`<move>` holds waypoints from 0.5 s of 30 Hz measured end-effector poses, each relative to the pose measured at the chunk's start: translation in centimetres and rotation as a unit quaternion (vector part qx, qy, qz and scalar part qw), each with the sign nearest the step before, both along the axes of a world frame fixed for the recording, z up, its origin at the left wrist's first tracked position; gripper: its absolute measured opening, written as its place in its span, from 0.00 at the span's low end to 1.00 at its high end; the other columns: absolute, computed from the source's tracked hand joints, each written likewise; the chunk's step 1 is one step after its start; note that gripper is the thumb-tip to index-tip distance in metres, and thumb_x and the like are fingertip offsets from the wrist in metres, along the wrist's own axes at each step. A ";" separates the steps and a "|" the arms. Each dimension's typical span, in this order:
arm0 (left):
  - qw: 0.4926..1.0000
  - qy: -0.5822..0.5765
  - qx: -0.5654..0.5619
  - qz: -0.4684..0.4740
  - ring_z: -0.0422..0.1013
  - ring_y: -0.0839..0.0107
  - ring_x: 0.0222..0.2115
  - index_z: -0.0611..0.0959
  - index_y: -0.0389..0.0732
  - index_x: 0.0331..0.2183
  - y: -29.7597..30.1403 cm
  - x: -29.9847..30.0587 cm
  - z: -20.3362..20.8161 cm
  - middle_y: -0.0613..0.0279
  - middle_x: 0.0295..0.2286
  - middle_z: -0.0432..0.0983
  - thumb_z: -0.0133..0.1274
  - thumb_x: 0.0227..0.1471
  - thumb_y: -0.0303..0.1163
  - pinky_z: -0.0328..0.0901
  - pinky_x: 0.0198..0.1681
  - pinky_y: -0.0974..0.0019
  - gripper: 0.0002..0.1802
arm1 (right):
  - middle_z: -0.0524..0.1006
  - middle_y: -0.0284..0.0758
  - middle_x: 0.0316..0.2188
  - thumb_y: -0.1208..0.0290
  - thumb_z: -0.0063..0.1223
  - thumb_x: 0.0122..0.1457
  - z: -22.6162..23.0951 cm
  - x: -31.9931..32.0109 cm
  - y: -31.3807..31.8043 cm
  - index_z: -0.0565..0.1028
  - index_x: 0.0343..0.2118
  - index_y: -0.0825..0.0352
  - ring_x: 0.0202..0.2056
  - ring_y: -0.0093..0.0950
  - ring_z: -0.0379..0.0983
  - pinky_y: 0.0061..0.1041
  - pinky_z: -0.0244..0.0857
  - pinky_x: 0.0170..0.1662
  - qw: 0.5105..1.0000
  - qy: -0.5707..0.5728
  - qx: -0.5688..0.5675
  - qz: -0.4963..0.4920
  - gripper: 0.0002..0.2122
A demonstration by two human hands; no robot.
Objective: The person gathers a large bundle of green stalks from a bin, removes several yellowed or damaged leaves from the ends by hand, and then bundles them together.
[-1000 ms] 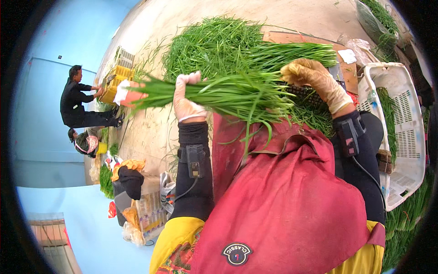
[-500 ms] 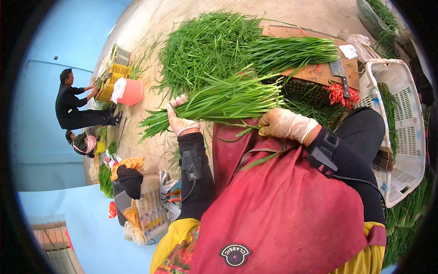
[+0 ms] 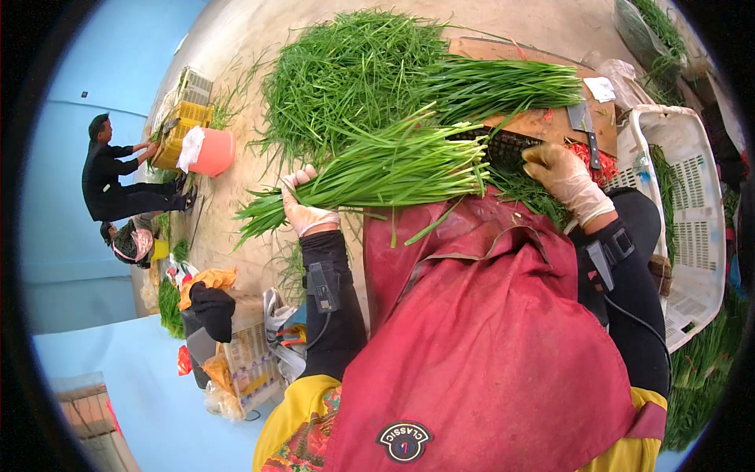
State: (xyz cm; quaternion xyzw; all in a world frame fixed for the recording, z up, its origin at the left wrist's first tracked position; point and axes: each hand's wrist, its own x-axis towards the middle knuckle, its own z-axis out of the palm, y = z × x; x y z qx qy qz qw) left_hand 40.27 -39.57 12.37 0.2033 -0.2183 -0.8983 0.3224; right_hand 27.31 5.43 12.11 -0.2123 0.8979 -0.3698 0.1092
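Observation:
A bunch of green garlic chives lies over the top of my red apron, its pale cut ends pointing right. My gloved left hand is closed around its leafy end, and a loose leaf hangs below. To the right of the cut ends, my gloved right hand is apart from the bunch with its fingers curled in; whether they hold anything is hidden. Just beyond that hand are red ties and a cleaver on a wooden board, where more chives lie.
A large heap of loose chives covers the floor ahead. At my right stands a white plastic basket. Farther left, a person in black stands by yellow crates and a pink bucket; another person is low beside them.
My right hand has moved right and away from the cut ends, toward the red ties. My left hand still grips the bunch in nearly the same place.

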 end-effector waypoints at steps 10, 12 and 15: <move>0.998 -0.027 -0.025 0.048 0.75 0.64 0.32 0.77 0.47 0.25 0.3 -0.2 0.1 0.66 0.24 0.76 0.53 0.58 0.38 0.70 0.46 0.45 0.11 | 0.79 0.45 0.28 0.56 0.55 0.54 -0.9 0.1 -8.4 0.80 0.31 0.64 0.35 0.46 0.76 0.42 0.69 0.39 0.990 -0.017 0.116 0.078 0.15; 0.999 -0.025 -0.029 0.039 0.75 0.64 0.32 0.76 0.47 0.25 0.3 -0.2 0.1 0.67 0.24 0.75 0.52 0.59 0.38 0.69 0.46 0.45 0.11 | 0.79 0.44 0.28 0.59 0.55 0.52 -2.2 -0.5 -6.5 0.79 0.29 0.64 0.35 0.46 0.76 0.42 0.69 0.39 0.983 -0.029 0.175 0.050 0.13; 0.998 -0.041 -0.033 0.047 0.75 0.65 0.32 0.76 0.47 0.25 0.3 -0.2 0.2 0.67 0.24 0.75 0.52 0.59 0.39 0.69 0.46 0.45 0.12 | 0.79 0.42 0.29 0.63 0.55 0.50 -2.0 -0.7 -2.7 0.79 0.29 0.62 0.36 0.42 0.77 0.38 0.70 0.40 0.961 -0.083 0.262 -0.005 0.09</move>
